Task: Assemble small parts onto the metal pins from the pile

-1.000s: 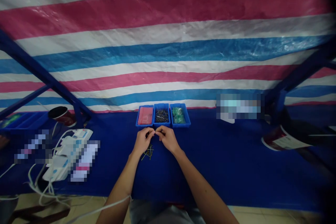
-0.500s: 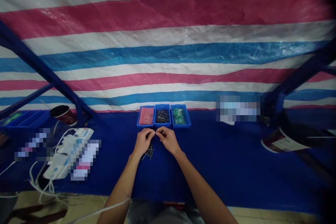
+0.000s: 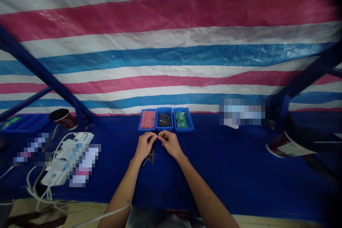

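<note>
My left hand (image 3: 145,145) and my right hand (image 3: 170,144) meet fingertip to fingertip above the table, just in front of three small blue bins. Both are closed in a pinch, and the thing between the fingertips is too small to make out. Under and beside my left hand lies a small loose pile of screws or nails (image 3: 151,158), partly covered by that hand. Pink packets (image 3: 148,119) fill the left bin. In the middle bin is a heap of dark metal screws or nails (image 3: 165,119), and the right one holds green packets (image 3: 182,119).
A white power strip (image 3: 68,155) with tangled cables lies on the left of the blue table (image 3: 235,178). Dark red tubs (image 3: 66,120) stand left and right near slanted blue frame bars (image 3: 40,67). A striped tarp (image 3: 171,57) hangs behind.
The view has shifted slightly. Both hands keep their pinch at nearly the same spot, with only slight finger movement.
</note>
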`<state>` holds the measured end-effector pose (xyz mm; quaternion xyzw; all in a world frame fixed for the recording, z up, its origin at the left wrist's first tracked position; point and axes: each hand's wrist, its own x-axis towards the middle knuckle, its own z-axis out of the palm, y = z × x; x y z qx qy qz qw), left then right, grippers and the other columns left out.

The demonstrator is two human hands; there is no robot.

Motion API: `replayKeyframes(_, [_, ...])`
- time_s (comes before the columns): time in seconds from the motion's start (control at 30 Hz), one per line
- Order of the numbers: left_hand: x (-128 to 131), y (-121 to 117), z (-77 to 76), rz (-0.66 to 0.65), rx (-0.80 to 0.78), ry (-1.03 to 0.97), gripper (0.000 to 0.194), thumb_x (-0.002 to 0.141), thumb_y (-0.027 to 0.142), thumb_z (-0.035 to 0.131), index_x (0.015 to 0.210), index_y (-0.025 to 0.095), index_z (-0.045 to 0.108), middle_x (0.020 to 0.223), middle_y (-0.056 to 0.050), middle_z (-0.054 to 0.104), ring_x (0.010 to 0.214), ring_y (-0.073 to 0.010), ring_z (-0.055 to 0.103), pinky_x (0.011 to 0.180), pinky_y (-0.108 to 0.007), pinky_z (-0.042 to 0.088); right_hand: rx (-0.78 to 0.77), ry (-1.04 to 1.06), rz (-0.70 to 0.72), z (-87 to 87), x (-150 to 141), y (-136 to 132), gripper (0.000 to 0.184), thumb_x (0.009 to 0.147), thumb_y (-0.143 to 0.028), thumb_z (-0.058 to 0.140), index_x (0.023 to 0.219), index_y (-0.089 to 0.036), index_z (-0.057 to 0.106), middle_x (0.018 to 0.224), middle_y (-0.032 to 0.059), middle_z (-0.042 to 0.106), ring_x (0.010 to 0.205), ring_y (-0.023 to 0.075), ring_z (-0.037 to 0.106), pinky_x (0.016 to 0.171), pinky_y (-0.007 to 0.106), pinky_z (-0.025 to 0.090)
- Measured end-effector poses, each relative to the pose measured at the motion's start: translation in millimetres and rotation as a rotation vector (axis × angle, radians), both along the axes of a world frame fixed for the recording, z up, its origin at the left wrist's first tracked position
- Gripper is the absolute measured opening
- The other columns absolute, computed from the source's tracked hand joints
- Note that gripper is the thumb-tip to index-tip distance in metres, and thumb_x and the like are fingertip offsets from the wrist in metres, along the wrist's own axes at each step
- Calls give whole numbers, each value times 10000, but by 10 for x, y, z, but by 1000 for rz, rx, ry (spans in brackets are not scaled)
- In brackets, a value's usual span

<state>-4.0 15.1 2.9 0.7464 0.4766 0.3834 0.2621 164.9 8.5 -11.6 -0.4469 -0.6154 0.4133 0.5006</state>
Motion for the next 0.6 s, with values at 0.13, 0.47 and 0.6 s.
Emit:
replayKeyframes(0.13, [14, 8, 6, -4, -5, 1, 272, 944, 375, 535, 850, 177, 696, 810, -46, 693, 757, -172, 614, 735, -276, 450, -9, -8, 0, 26, 17, -4, 133, 868, -295, 602, 849, -185, 674, 767, 7, 672, 549, 111, 565, 518, 218, 437])
replayKeyframes(0.47, [19, 37, -10, 7, -5, 8, 257, 937, 363, 548, 846, 176, 698, 816, -43, 698, 754, -168, 618, 733, -264, 455, -23, -21, -21, 32, 19, -1, 130, 860, -286, 602, 846, -182, 679, 769, 15, 672, 587, 122, 577, 523, 217, 439])
replayKeyframes(0.6, [15, 44, -17, 2, -7, 7, 260, 937, 369, 549, 840, 176, 696, 814, -40, 693, 750, -166, 610, 734, -263, 448, -26, -24, -14, 7, 20, 8, 142, 868, -294, 600, 852, -179, 682, 773, 13, 672, 586, 118, 579, 530, 214, 436])
